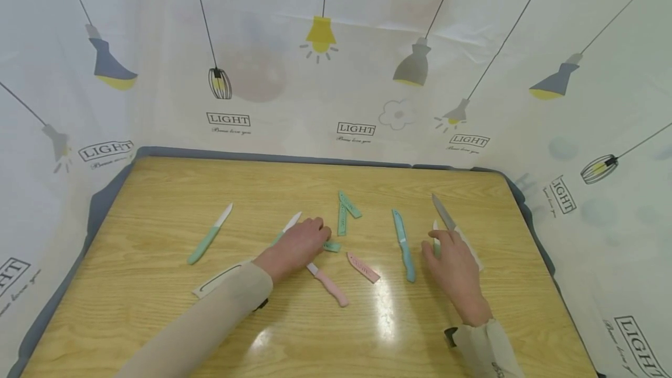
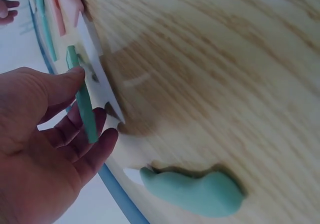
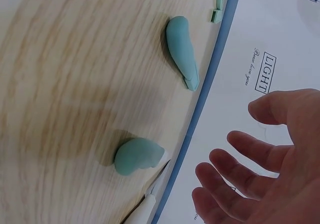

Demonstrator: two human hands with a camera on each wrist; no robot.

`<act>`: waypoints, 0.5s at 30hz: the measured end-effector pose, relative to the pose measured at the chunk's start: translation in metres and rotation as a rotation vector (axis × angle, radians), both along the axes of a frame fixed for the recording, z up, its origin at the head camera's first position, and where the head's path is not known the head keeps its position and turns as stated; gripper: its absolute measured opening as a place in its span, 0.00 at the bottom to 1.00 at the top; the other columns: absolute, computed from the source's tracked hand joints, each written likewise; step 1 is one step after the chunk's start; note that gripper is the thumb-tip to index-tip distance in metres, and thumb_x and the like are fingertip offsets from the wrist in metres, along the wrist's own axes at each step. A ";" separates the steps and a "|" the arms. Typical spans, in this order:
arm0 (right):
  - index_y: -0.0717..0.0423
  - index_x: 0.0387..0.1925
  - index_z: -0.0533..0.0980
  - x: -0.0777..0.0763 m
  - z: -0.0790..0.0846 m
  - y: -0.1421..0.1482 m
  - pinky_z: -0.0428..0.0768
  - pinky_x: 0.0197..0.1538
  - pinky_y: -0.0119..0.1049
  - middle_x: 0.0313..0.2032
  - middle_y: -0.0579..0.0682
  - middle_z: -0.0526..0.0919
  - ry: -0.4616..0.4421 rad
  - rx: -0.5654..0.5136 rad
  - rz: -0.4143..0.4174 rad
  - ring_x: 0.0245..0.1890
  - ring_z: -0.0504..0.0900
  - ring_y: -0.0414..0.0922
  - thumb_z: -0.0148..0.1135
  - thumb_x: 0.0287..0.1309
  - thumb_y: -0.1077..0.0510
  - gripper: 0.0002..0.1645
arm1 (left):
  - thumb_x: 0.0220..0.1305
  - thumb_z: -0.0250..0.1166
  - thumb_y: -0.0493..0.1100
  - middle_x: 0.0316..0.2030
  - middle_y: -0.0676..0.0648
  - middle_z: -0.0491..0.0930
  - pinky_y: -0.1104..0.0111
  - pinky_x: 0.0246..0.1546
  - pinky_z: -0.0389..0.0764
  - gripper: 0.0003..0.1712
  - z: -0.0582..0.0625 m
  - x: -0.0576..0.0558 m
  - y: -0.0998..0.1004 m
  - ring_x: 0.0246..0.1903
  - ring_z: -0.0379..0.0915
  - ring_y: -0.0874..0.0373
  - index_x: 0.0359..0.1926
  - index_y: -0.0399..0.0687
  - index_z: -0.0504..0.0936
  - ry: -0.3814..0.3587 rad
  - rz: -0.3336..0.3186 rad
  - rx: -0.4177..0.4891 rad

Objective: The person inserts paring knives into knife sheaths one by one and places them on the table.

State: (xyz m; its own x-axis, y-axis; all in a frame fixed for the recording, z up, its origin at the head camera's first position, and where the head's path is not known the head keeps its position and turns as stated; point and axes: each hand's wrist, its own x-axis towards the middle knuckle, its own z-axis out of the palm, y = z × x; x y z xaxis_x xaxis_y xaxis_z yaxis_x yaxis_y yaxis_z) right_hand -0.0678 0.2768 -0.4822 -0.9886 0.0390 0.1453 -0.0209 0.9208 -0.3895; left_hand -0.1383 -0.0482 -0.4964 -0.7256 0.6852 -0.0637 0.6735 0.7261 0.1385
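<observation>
My left hand (image 1: pixel 299 244) pinches a green knife sheath (image 2: pixel 86 106) between thumb and fingers, over the table's middle. Below it in the head view lies a pink-handled knife (image 1: pixel 331 287) with a white blade. A green-handled knife (image 1: pixel 290 224) is partly hidden behind the same hand. My right hand (image 1: pixel 454 267) hovers with spread, slightly bent fingers and holds nothing. Near its fingertips are a small green knife (image 3: pixel 137 156), its blade pointing away, and a white-handled knife (image 1: pixel 445 212) with a grey blade. Left of that hand lies a blue knife (image 1: pixel 403 245) in its sheath.
Two green sheaths (image 1: pixel 342 220) overlap at the table's middle, with a pink sheath (image 1: pixel 363 267) nearer. Another green knife (image 1: pixel 210 242) lies at the left. A white flat piece with a dark outline (image 1: pixel 215 284) sticks out from under the left sleeve. Patterned cloth surrounds the wooden table (image 1: pixel 157 203).
</observation>
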 end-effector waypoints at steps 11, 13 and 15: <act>0.63 0.55 0.75 0.001 0.002 0.004 0.81 0.40 0.54 0.51 0.63 0.75 -0.065 -0.021 -0.024 0.44 0.78 0.58 0.49 0.69 0.44 0.29 | 0.65 0.63 0.41 0.41 0.53 0.74 0.68 0.42 0.78 0.11 0.016 -0.005 -0.018 0.39 0.72 0.59 0.48 0.49 0.79 -0.259 0.173 0.374; 0.63 0.56 0.75 0.001 0.003 0.005 0.81 0.39 0.53 0.51 0.63 0.75 -0.075 -0.032 -0.026 0.44 0.78 0.57 0.48 0.69 0.43 0.30 | 0.63 0.65 0.40 0.42 0.53 0.78 0.67 0.46 0.79 0.11 0.019 -0.006 -0.020 0.43 0.74 0.59 0.47 0.49 0.81 -0.261 0.208 0.445; 0.63 0.56 0.75 0.001 0.004 0.006 0.81 0.40 0.53 0.51 0.63 0.75 -0.087 -0.048 -0.028 0.45 0.78 0.57 0.48 0.69 0.41 0.31 | 0.62 0.66 0.40 0.43 0.53 0.80 0.65 0.47 0.80 0.11 0.022 -0.005 -0.022 0.45 0.76 0.59 0.46 0.50 0.82 -0.265 0.249 0.517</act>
State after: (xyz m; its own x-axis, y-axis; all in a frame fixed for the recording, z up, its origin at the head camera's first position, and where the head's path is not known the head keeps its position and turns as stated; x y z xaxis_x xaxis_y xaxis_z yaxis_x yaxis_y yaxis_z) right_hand -0.0665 0.2824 -0.4785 -0.9959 0.0715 0.0560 0.0404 0.9008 -0.4323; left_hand -0.1436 -0.0705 -0.4743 -0.8724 0.4878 0.0310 0.3873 0.6512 0.6527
